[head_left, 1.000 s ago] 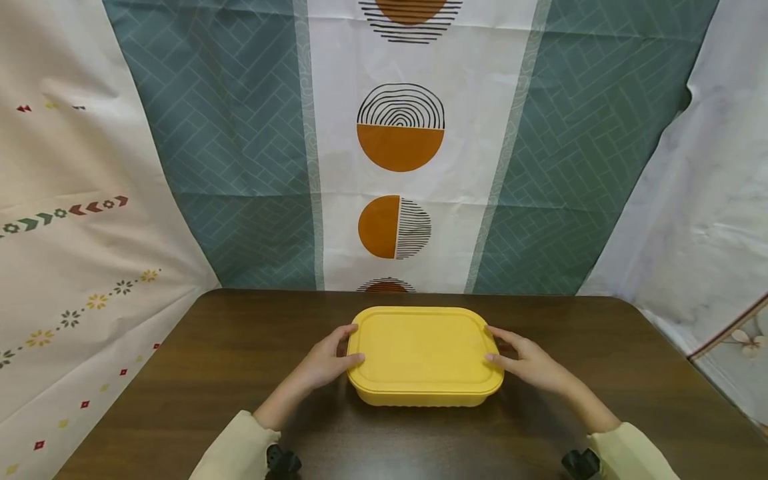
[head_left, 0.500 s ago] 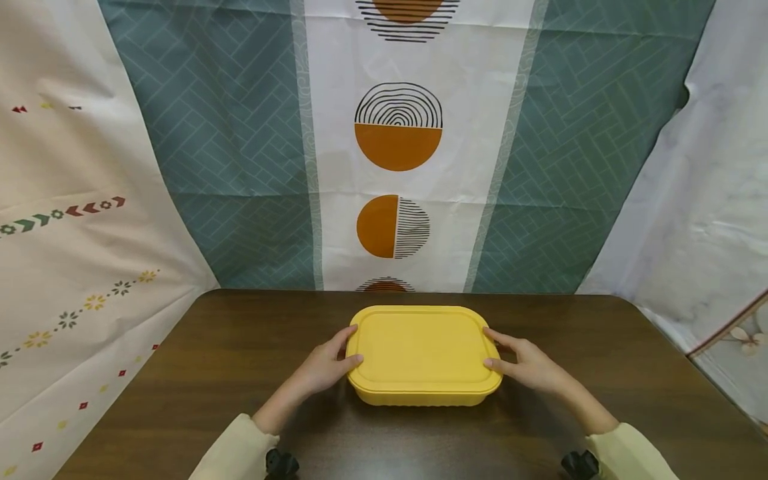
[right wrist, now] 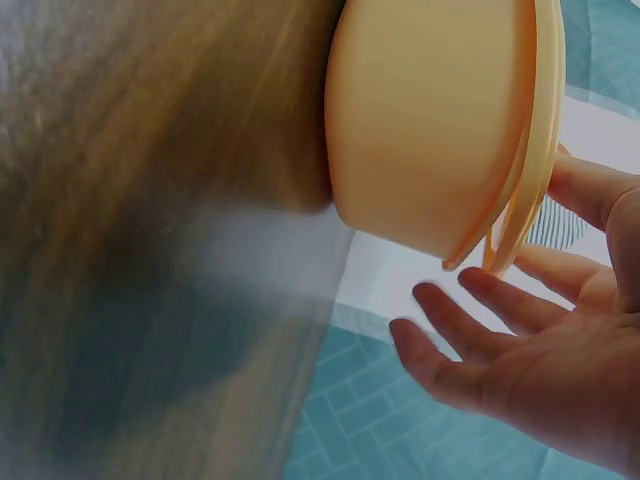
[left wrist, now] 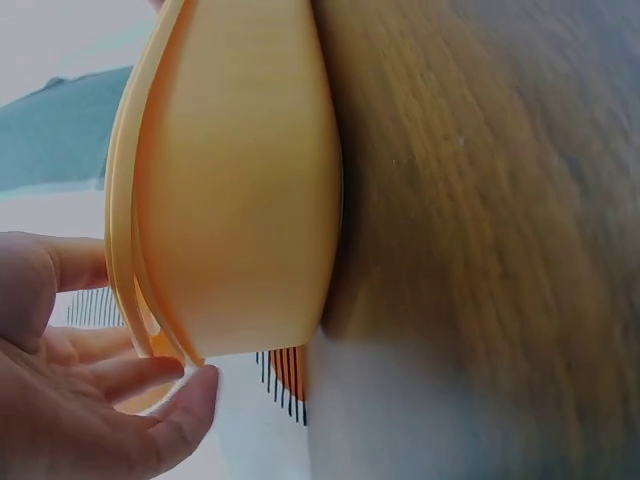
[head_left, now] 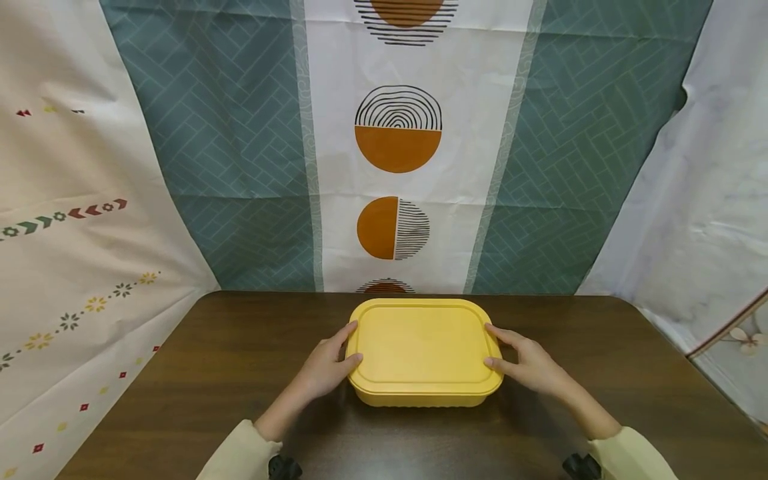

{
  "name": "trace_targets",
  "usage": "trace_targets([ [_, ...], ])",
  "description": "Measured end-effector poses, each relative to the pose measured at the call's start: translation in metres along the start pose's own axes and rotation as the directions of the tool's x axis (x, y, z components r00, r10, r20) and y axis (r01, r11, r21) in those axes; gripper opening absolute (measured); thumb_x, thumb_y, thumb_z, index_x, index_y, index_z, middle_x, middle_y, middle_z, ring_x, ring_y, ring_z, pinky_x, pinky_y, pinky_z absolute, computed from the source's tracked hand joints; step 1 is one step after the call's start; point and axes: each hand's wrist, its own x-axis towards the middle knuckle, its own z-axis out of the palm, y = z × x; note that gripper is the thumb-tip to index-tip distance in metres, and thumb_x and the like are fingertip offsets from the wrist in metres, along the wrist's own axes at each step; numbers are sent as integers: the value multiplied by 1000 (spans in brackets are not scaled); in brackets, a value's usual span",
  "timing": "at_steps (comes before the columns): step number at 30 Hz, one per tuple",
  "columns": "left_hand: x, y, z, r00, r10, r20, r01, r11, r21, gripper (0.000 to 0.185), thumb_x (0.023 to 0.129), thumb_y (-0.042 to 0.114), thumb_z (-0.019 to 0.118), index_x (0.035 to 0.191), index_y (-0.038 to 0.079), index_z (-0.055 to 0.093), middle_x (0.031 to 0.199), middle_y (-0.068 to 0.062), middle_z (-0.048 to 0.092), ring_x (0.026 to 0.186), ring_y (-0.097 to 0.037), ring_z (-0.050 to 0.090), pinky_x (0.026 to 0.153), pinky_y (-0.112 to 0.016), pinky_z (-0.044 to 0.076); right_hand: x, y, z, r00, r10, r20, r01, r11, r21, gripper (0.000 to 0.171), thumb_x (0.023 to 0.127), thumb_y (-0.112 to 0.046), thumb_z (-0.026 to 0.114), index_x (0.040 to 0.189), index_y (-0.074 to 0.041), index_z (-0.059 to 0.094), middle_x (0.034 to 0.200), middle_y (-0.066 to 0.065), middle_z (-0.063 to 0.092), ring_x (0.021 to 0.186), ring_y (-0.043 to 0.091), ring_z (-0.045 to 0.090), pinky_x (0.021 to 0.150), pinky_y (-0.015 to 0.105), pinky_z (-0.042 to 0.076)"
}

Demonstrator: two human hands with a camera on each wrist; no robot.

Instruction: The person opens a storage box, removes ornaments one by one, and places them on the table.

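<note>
Held between the two hands on the table [head_left: 198, 373]: a yellow box [head_left: 423, 353], lid [head_left: 423, 340] lifted slightly at its far edge. Left hand [head_left: 327, 365] at the left rim, thumb laid on the lid's edge and fingers [left wrist: 150, 375] loosely spread along the side below, touching the rim rather than clamping it. Right hand [head_left: 528, 365] mirrored at the right rim, thumb over the lid's edge, fingers [right wrist: 470, 330] splayed and relaxed just beside the wall, a small gap seen at the corner between lid and base.
</note>
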Motion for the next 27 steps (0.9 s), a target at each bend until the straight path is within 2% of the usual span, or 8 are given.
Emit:
trace_targets([
  [2, 0, 0, 1, 1000, -11, -23, 11, 1000, -24, 55, 84, 15, 64, 134, 4, 44, 115, -19, 57, 103, -31, 53, 82, -41, 47, 0, 2, 0, 1000, 10, -18, -10, 1000, 29, 61, 82, -22, 68, 130, 5, 45, 117, 19, 55, 92, 24, 55, 70, 33, 49],
  [5, 1, 1, 1, 999, -4, -42, 3, 1000, -28, 55, 83, 13, 65, 133, 4, 46, 116, -18, 57, 92, -23, 54, 74, -34, 49, 0, 5, 0, 999, 21, -44, -18, 998, 66, 59, 81, -20, 69, 130, 4, 46, 107, 14, 56, 81, 19, 50, 59, 24, 42],
  [9, 1, 5, 1, 998, 36, -53, -37, 999, -6, 55, 82, 11, 65, 133, 2, 46, 129, -17, 50, 80, -18, 52, 69, -29, 45, 0, 5, -4, 997, 26, -75, -21, 997, 75, 58, 81, -18, 69, 130, 3, 47, 102, 12, 55, 77, 13, 47, 55, 22, 39],
  [13, 3, 10, 0, 997, 40, -61, -42, 999, -29, 56, 81, 8, 66, 133, 2, 46, 122, -15, 53, 65, -13, 45, 57, -24, 41, -1, 5, -9, 996, 31, -87, -25, 997, 78, 56, 81, -16, 69, 130, 2, 48, 105, 14, 57, 75, 8, 48, 55, 21, 40],
  [18, 7, 20, 2, 998, 12, -56, -18, 995, -94, 56, 81, 8, 66, 133, 4, 46, 119, -14, 53, 56, -11, 41, 49, -22, 39, -1, 8, -20, 997, 36, -73, -26, 990, 137, 56, 82, -13, 67, 131, 3, 45, 108, 18, 55, 75, 8, 52, 56, 21, 44],
  [21, 11, 28, 6, 999, 6, -40, -11, 990, -142, 55, 81, 8, 65, 133, 4, 46, 100, -11, 57, 54, -11, 41, 46, -22, 38, -3, 15, -27, 997, 44, -68, -32, 985, 169, 55, 83, -11, 65, 131, 5, 44, 112, 22, 54, 76, 9, 55, 58, 20, 47],
  [24, 15, 36, 11, 1000, 20, -14, -22, 983, -180, 53, 82, 8, 63, 132, 3, 46, 71, -4, 48, 52, -10, 39, 45, -21, 36, -6, 23, -34, 996, 61, -67, -48, 982, 183, 54, 84, -12, 64, 131, 5, 44, 120, 27, 52, 76, 8, 57, 60, 22, 49],
  [27, 19, 45, 17, 999, 43, 27, -36, 974, -223, 51, 84, 7, 62, 132, 3, 47, 63, -2, 42, 51, -10, 38, 45, -20, 35, -10, 32, -42, 994, 90, -54, -77, 977, 201, 54, 85, -13, 64, 131, 7, 43, 127, 29, 47, 76, 5, 59, 60, 24, 50],
])
